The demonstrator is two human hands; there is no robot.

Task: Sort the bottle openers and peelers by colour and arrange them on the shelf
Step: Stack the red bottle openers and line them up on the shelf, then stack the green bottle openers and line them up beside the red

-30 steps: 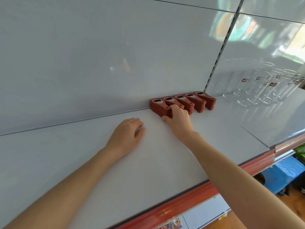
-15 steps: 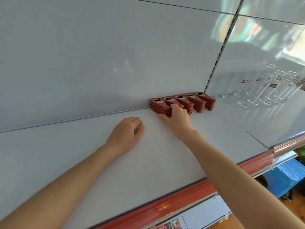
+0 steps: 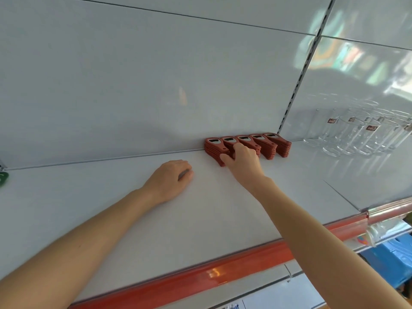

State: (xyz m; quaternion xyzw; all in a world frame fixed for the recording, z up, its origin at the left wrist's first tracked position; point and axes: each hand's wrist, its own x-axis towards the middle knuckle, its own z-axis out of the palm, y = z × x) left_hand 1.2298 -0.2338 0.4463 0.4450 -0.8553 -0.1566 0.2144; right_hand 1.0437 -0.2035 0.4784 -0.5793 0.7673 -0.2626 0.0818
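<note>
Two stacks [image 3: 223, 149] under right grip [image 3: 242, 160]

Bright, glare upper right, wide-angle bowing

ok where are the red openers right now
In the head view the red openers sit in five stacks along the shelf's back edge, right of centre, left of the glasses, with the right hand on the leftmost stacks.

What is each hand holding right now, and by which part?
Right hand rests on the handle ends of the red bottle openers; a real grip cannot be told. Left hand holds nothing.
</note>
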